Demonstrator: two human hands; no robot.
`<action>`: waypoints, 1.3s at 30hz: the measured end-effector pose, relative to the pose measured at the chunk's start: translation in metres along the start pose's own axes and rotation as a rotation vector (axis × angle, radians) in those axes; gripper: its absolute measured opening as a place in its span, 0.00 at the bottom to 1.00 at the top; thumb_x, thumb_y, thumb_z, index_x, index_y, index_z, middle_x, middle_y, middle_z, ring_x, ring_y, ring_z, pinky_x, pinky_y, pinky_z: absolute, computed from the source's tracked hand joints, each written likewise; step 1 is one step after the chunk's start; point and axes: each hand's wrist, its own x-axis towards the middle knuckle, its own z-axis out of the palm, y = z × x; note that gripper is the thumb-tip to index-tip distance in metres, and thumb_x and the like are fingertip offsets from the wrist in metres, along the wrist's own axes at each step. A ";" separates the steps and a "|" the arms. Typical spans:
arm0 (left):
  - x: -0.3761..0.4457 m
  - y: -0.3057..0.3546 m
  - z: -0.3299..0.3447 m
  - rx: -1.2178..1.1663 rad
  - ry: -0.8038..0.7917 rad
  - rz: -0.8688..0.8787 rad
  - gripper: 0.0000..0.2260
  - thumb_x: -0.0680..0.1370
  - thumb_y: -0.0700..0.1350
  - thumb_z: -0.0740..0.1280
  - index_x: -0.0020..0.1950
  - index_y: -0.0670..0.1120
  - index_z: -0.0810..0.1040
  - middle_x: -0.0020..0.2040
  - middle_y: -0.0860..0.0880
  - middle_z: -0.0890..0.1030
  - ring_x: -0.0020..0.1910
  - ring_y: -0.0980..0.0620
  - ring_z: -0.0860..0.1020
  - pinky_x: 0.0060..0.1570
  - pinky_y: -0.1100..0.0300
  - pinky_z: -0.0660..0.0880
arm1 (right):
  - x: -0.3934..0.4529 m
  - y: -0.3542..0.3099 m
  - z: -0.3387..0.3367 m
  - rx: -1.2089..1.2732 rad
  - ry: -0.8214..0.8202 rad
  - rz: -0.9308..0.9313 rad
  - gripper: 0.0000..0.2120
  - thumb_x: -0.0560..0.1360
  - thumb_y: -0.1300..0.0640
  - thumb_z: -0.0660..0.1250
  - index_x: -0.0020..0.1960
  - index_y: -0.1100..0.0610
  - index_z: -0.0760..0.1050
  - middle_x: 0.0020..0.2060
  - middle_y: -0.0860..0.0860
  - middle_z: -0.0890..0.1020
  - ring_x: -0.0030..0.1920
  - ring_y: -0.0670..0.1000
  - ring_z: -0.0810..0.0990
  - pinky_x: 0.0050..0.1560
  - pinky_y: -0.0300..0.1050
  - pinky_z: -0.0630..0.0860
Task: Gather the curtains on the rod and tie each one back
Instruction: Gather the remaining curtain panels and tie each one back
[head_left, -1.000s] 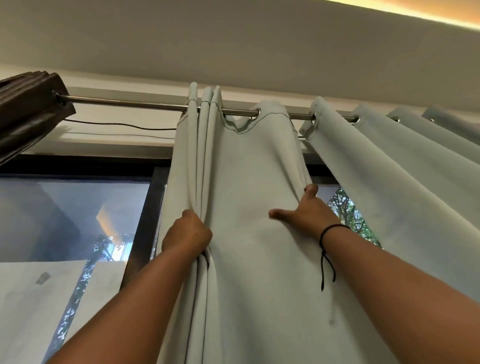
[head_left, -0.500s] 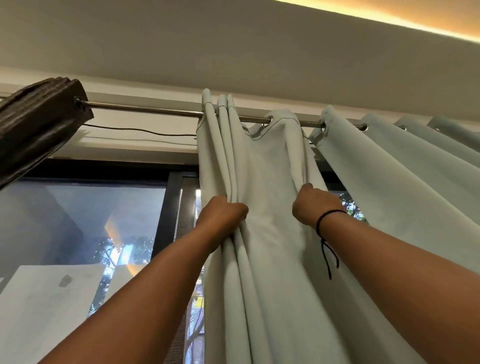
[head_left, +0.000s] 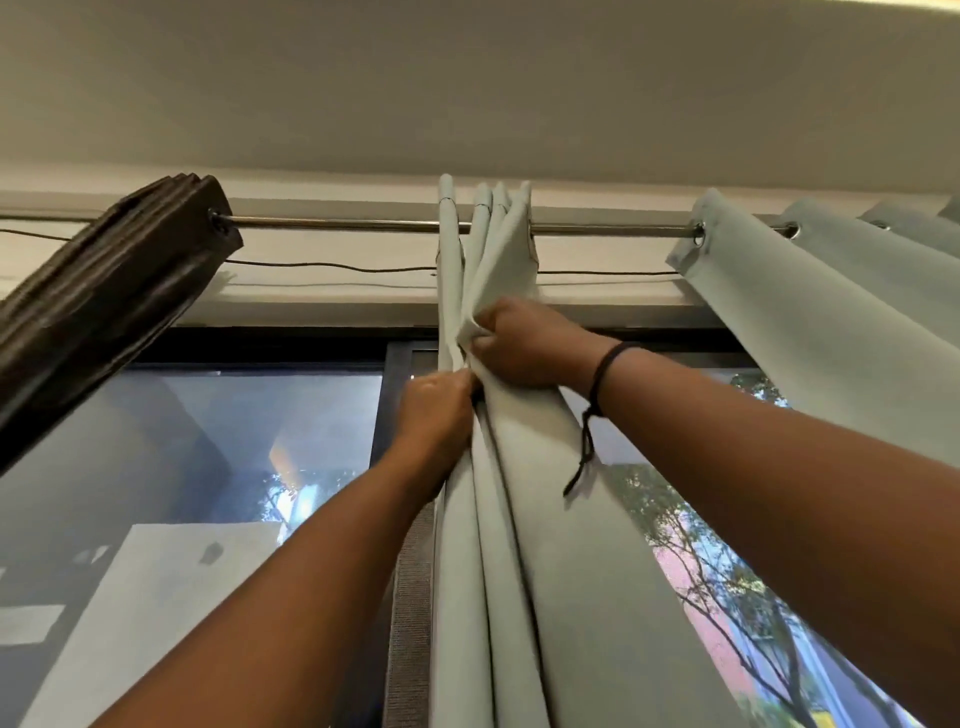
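Curtain (head_left: 519, 519) folds bunched, right hand (head_left: 524, 348) gripping above left hand (head_left: 436, 410)

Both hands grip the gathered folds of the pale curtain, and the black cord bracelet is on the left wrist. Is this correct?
Not quite: in the head view the black cord bracelet is on the right wrist. The left hand and right hand do grip the pale curtain.

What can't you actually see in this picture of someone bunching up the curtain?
- Left hand fingertips: head view, buried in the pale curtain folds.
- Curtain bottoms and any tie-back: cut off by the lower edge.
- Rod ends: left hidden by the dark curtain, right by pale folds.
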 end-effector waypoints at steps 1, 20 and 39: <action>-0.003 -0.008 0.004 0.014 -0.023 -0.013 0.10 0.76 0.40 0.63 0.38 0.39 0.79 0.35 0.45 0.76 0.37 0.49 0.72 0.32 0.60 0.67 | -0.007 0.007 0.004 -0.021 0.003 0.035 0.09 0.76 0.54 0.62 0.44 0.59 0.76 0.42 0.55 0.76 0.45 0.56 0.75 0.44 0.42 0.67; 0.010 -0.002 0.150 0.204 0.014 -0.168 0.27 0.81 0.59 0.55 0.67 0.39 0.71 0.61 0.44 0.76 0.59 0.43 0.75 0.51 0.57 0.68 | -0.066 0.148 0.018 0.261 0.048 0.262 0.13 0.78 0.55 0.59 0.58 0.60 0.74 0.56 0.60 0.79 0.55 0.61 0.77 0.45 0.44 0.67; -0.009 -0.001 0.254 0.312 -0.019 -0.144 0.20 0.80 0.56 0.59 0.62 0.41 0.73 0.55 0.44 0.78 0.51 0.43 0.77 0.52 0.51 0.75 | -0.114 0.247 -0.001 0.305 0.035 0.317 0.05 0.75 0.57 0.60 0.46 0.56 0.74 0.39 0.52 0.75 0.39 0.56 0.74 0.41 0.45 0.69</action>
